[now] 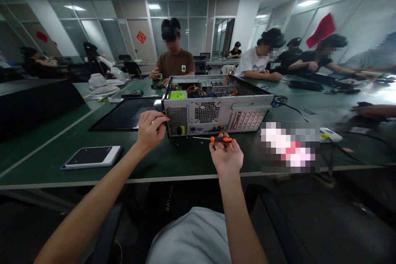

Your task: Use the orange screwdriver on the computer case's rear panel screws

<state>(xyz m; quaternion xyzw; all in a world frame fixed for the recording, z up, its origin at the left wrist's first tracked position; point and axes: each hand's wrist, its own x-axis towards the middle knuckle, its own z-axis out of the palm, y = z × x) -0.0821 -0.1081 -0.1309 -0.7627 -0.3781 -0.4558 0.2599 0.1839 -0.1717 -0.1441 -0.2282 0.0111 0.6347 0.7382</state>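
A computer case (213, 115) lies on its side on the green table, top open, its rear panel with ports and slot covers facing me. Cables and a yellow-green label show inside. My right hand (227, 156), palm up in front of the case, has its fingers round the handle of an orange and black screwdriver (221, 139), whose shaft points left along the case's lower edge. At the case's left rear corner is my left hand (151, 130), its fingers bent and apart, holding nothing visible. Small screws lie on the table near the case.
Left of the case lies a black side panel (126, 113). A white-edged device (93, 156) is at the front left, white fans (103, 90) farther back. Cables and a blurred-out item are on the right. A person in a brown shirt (176, 64) sits opposite; others work at the right.
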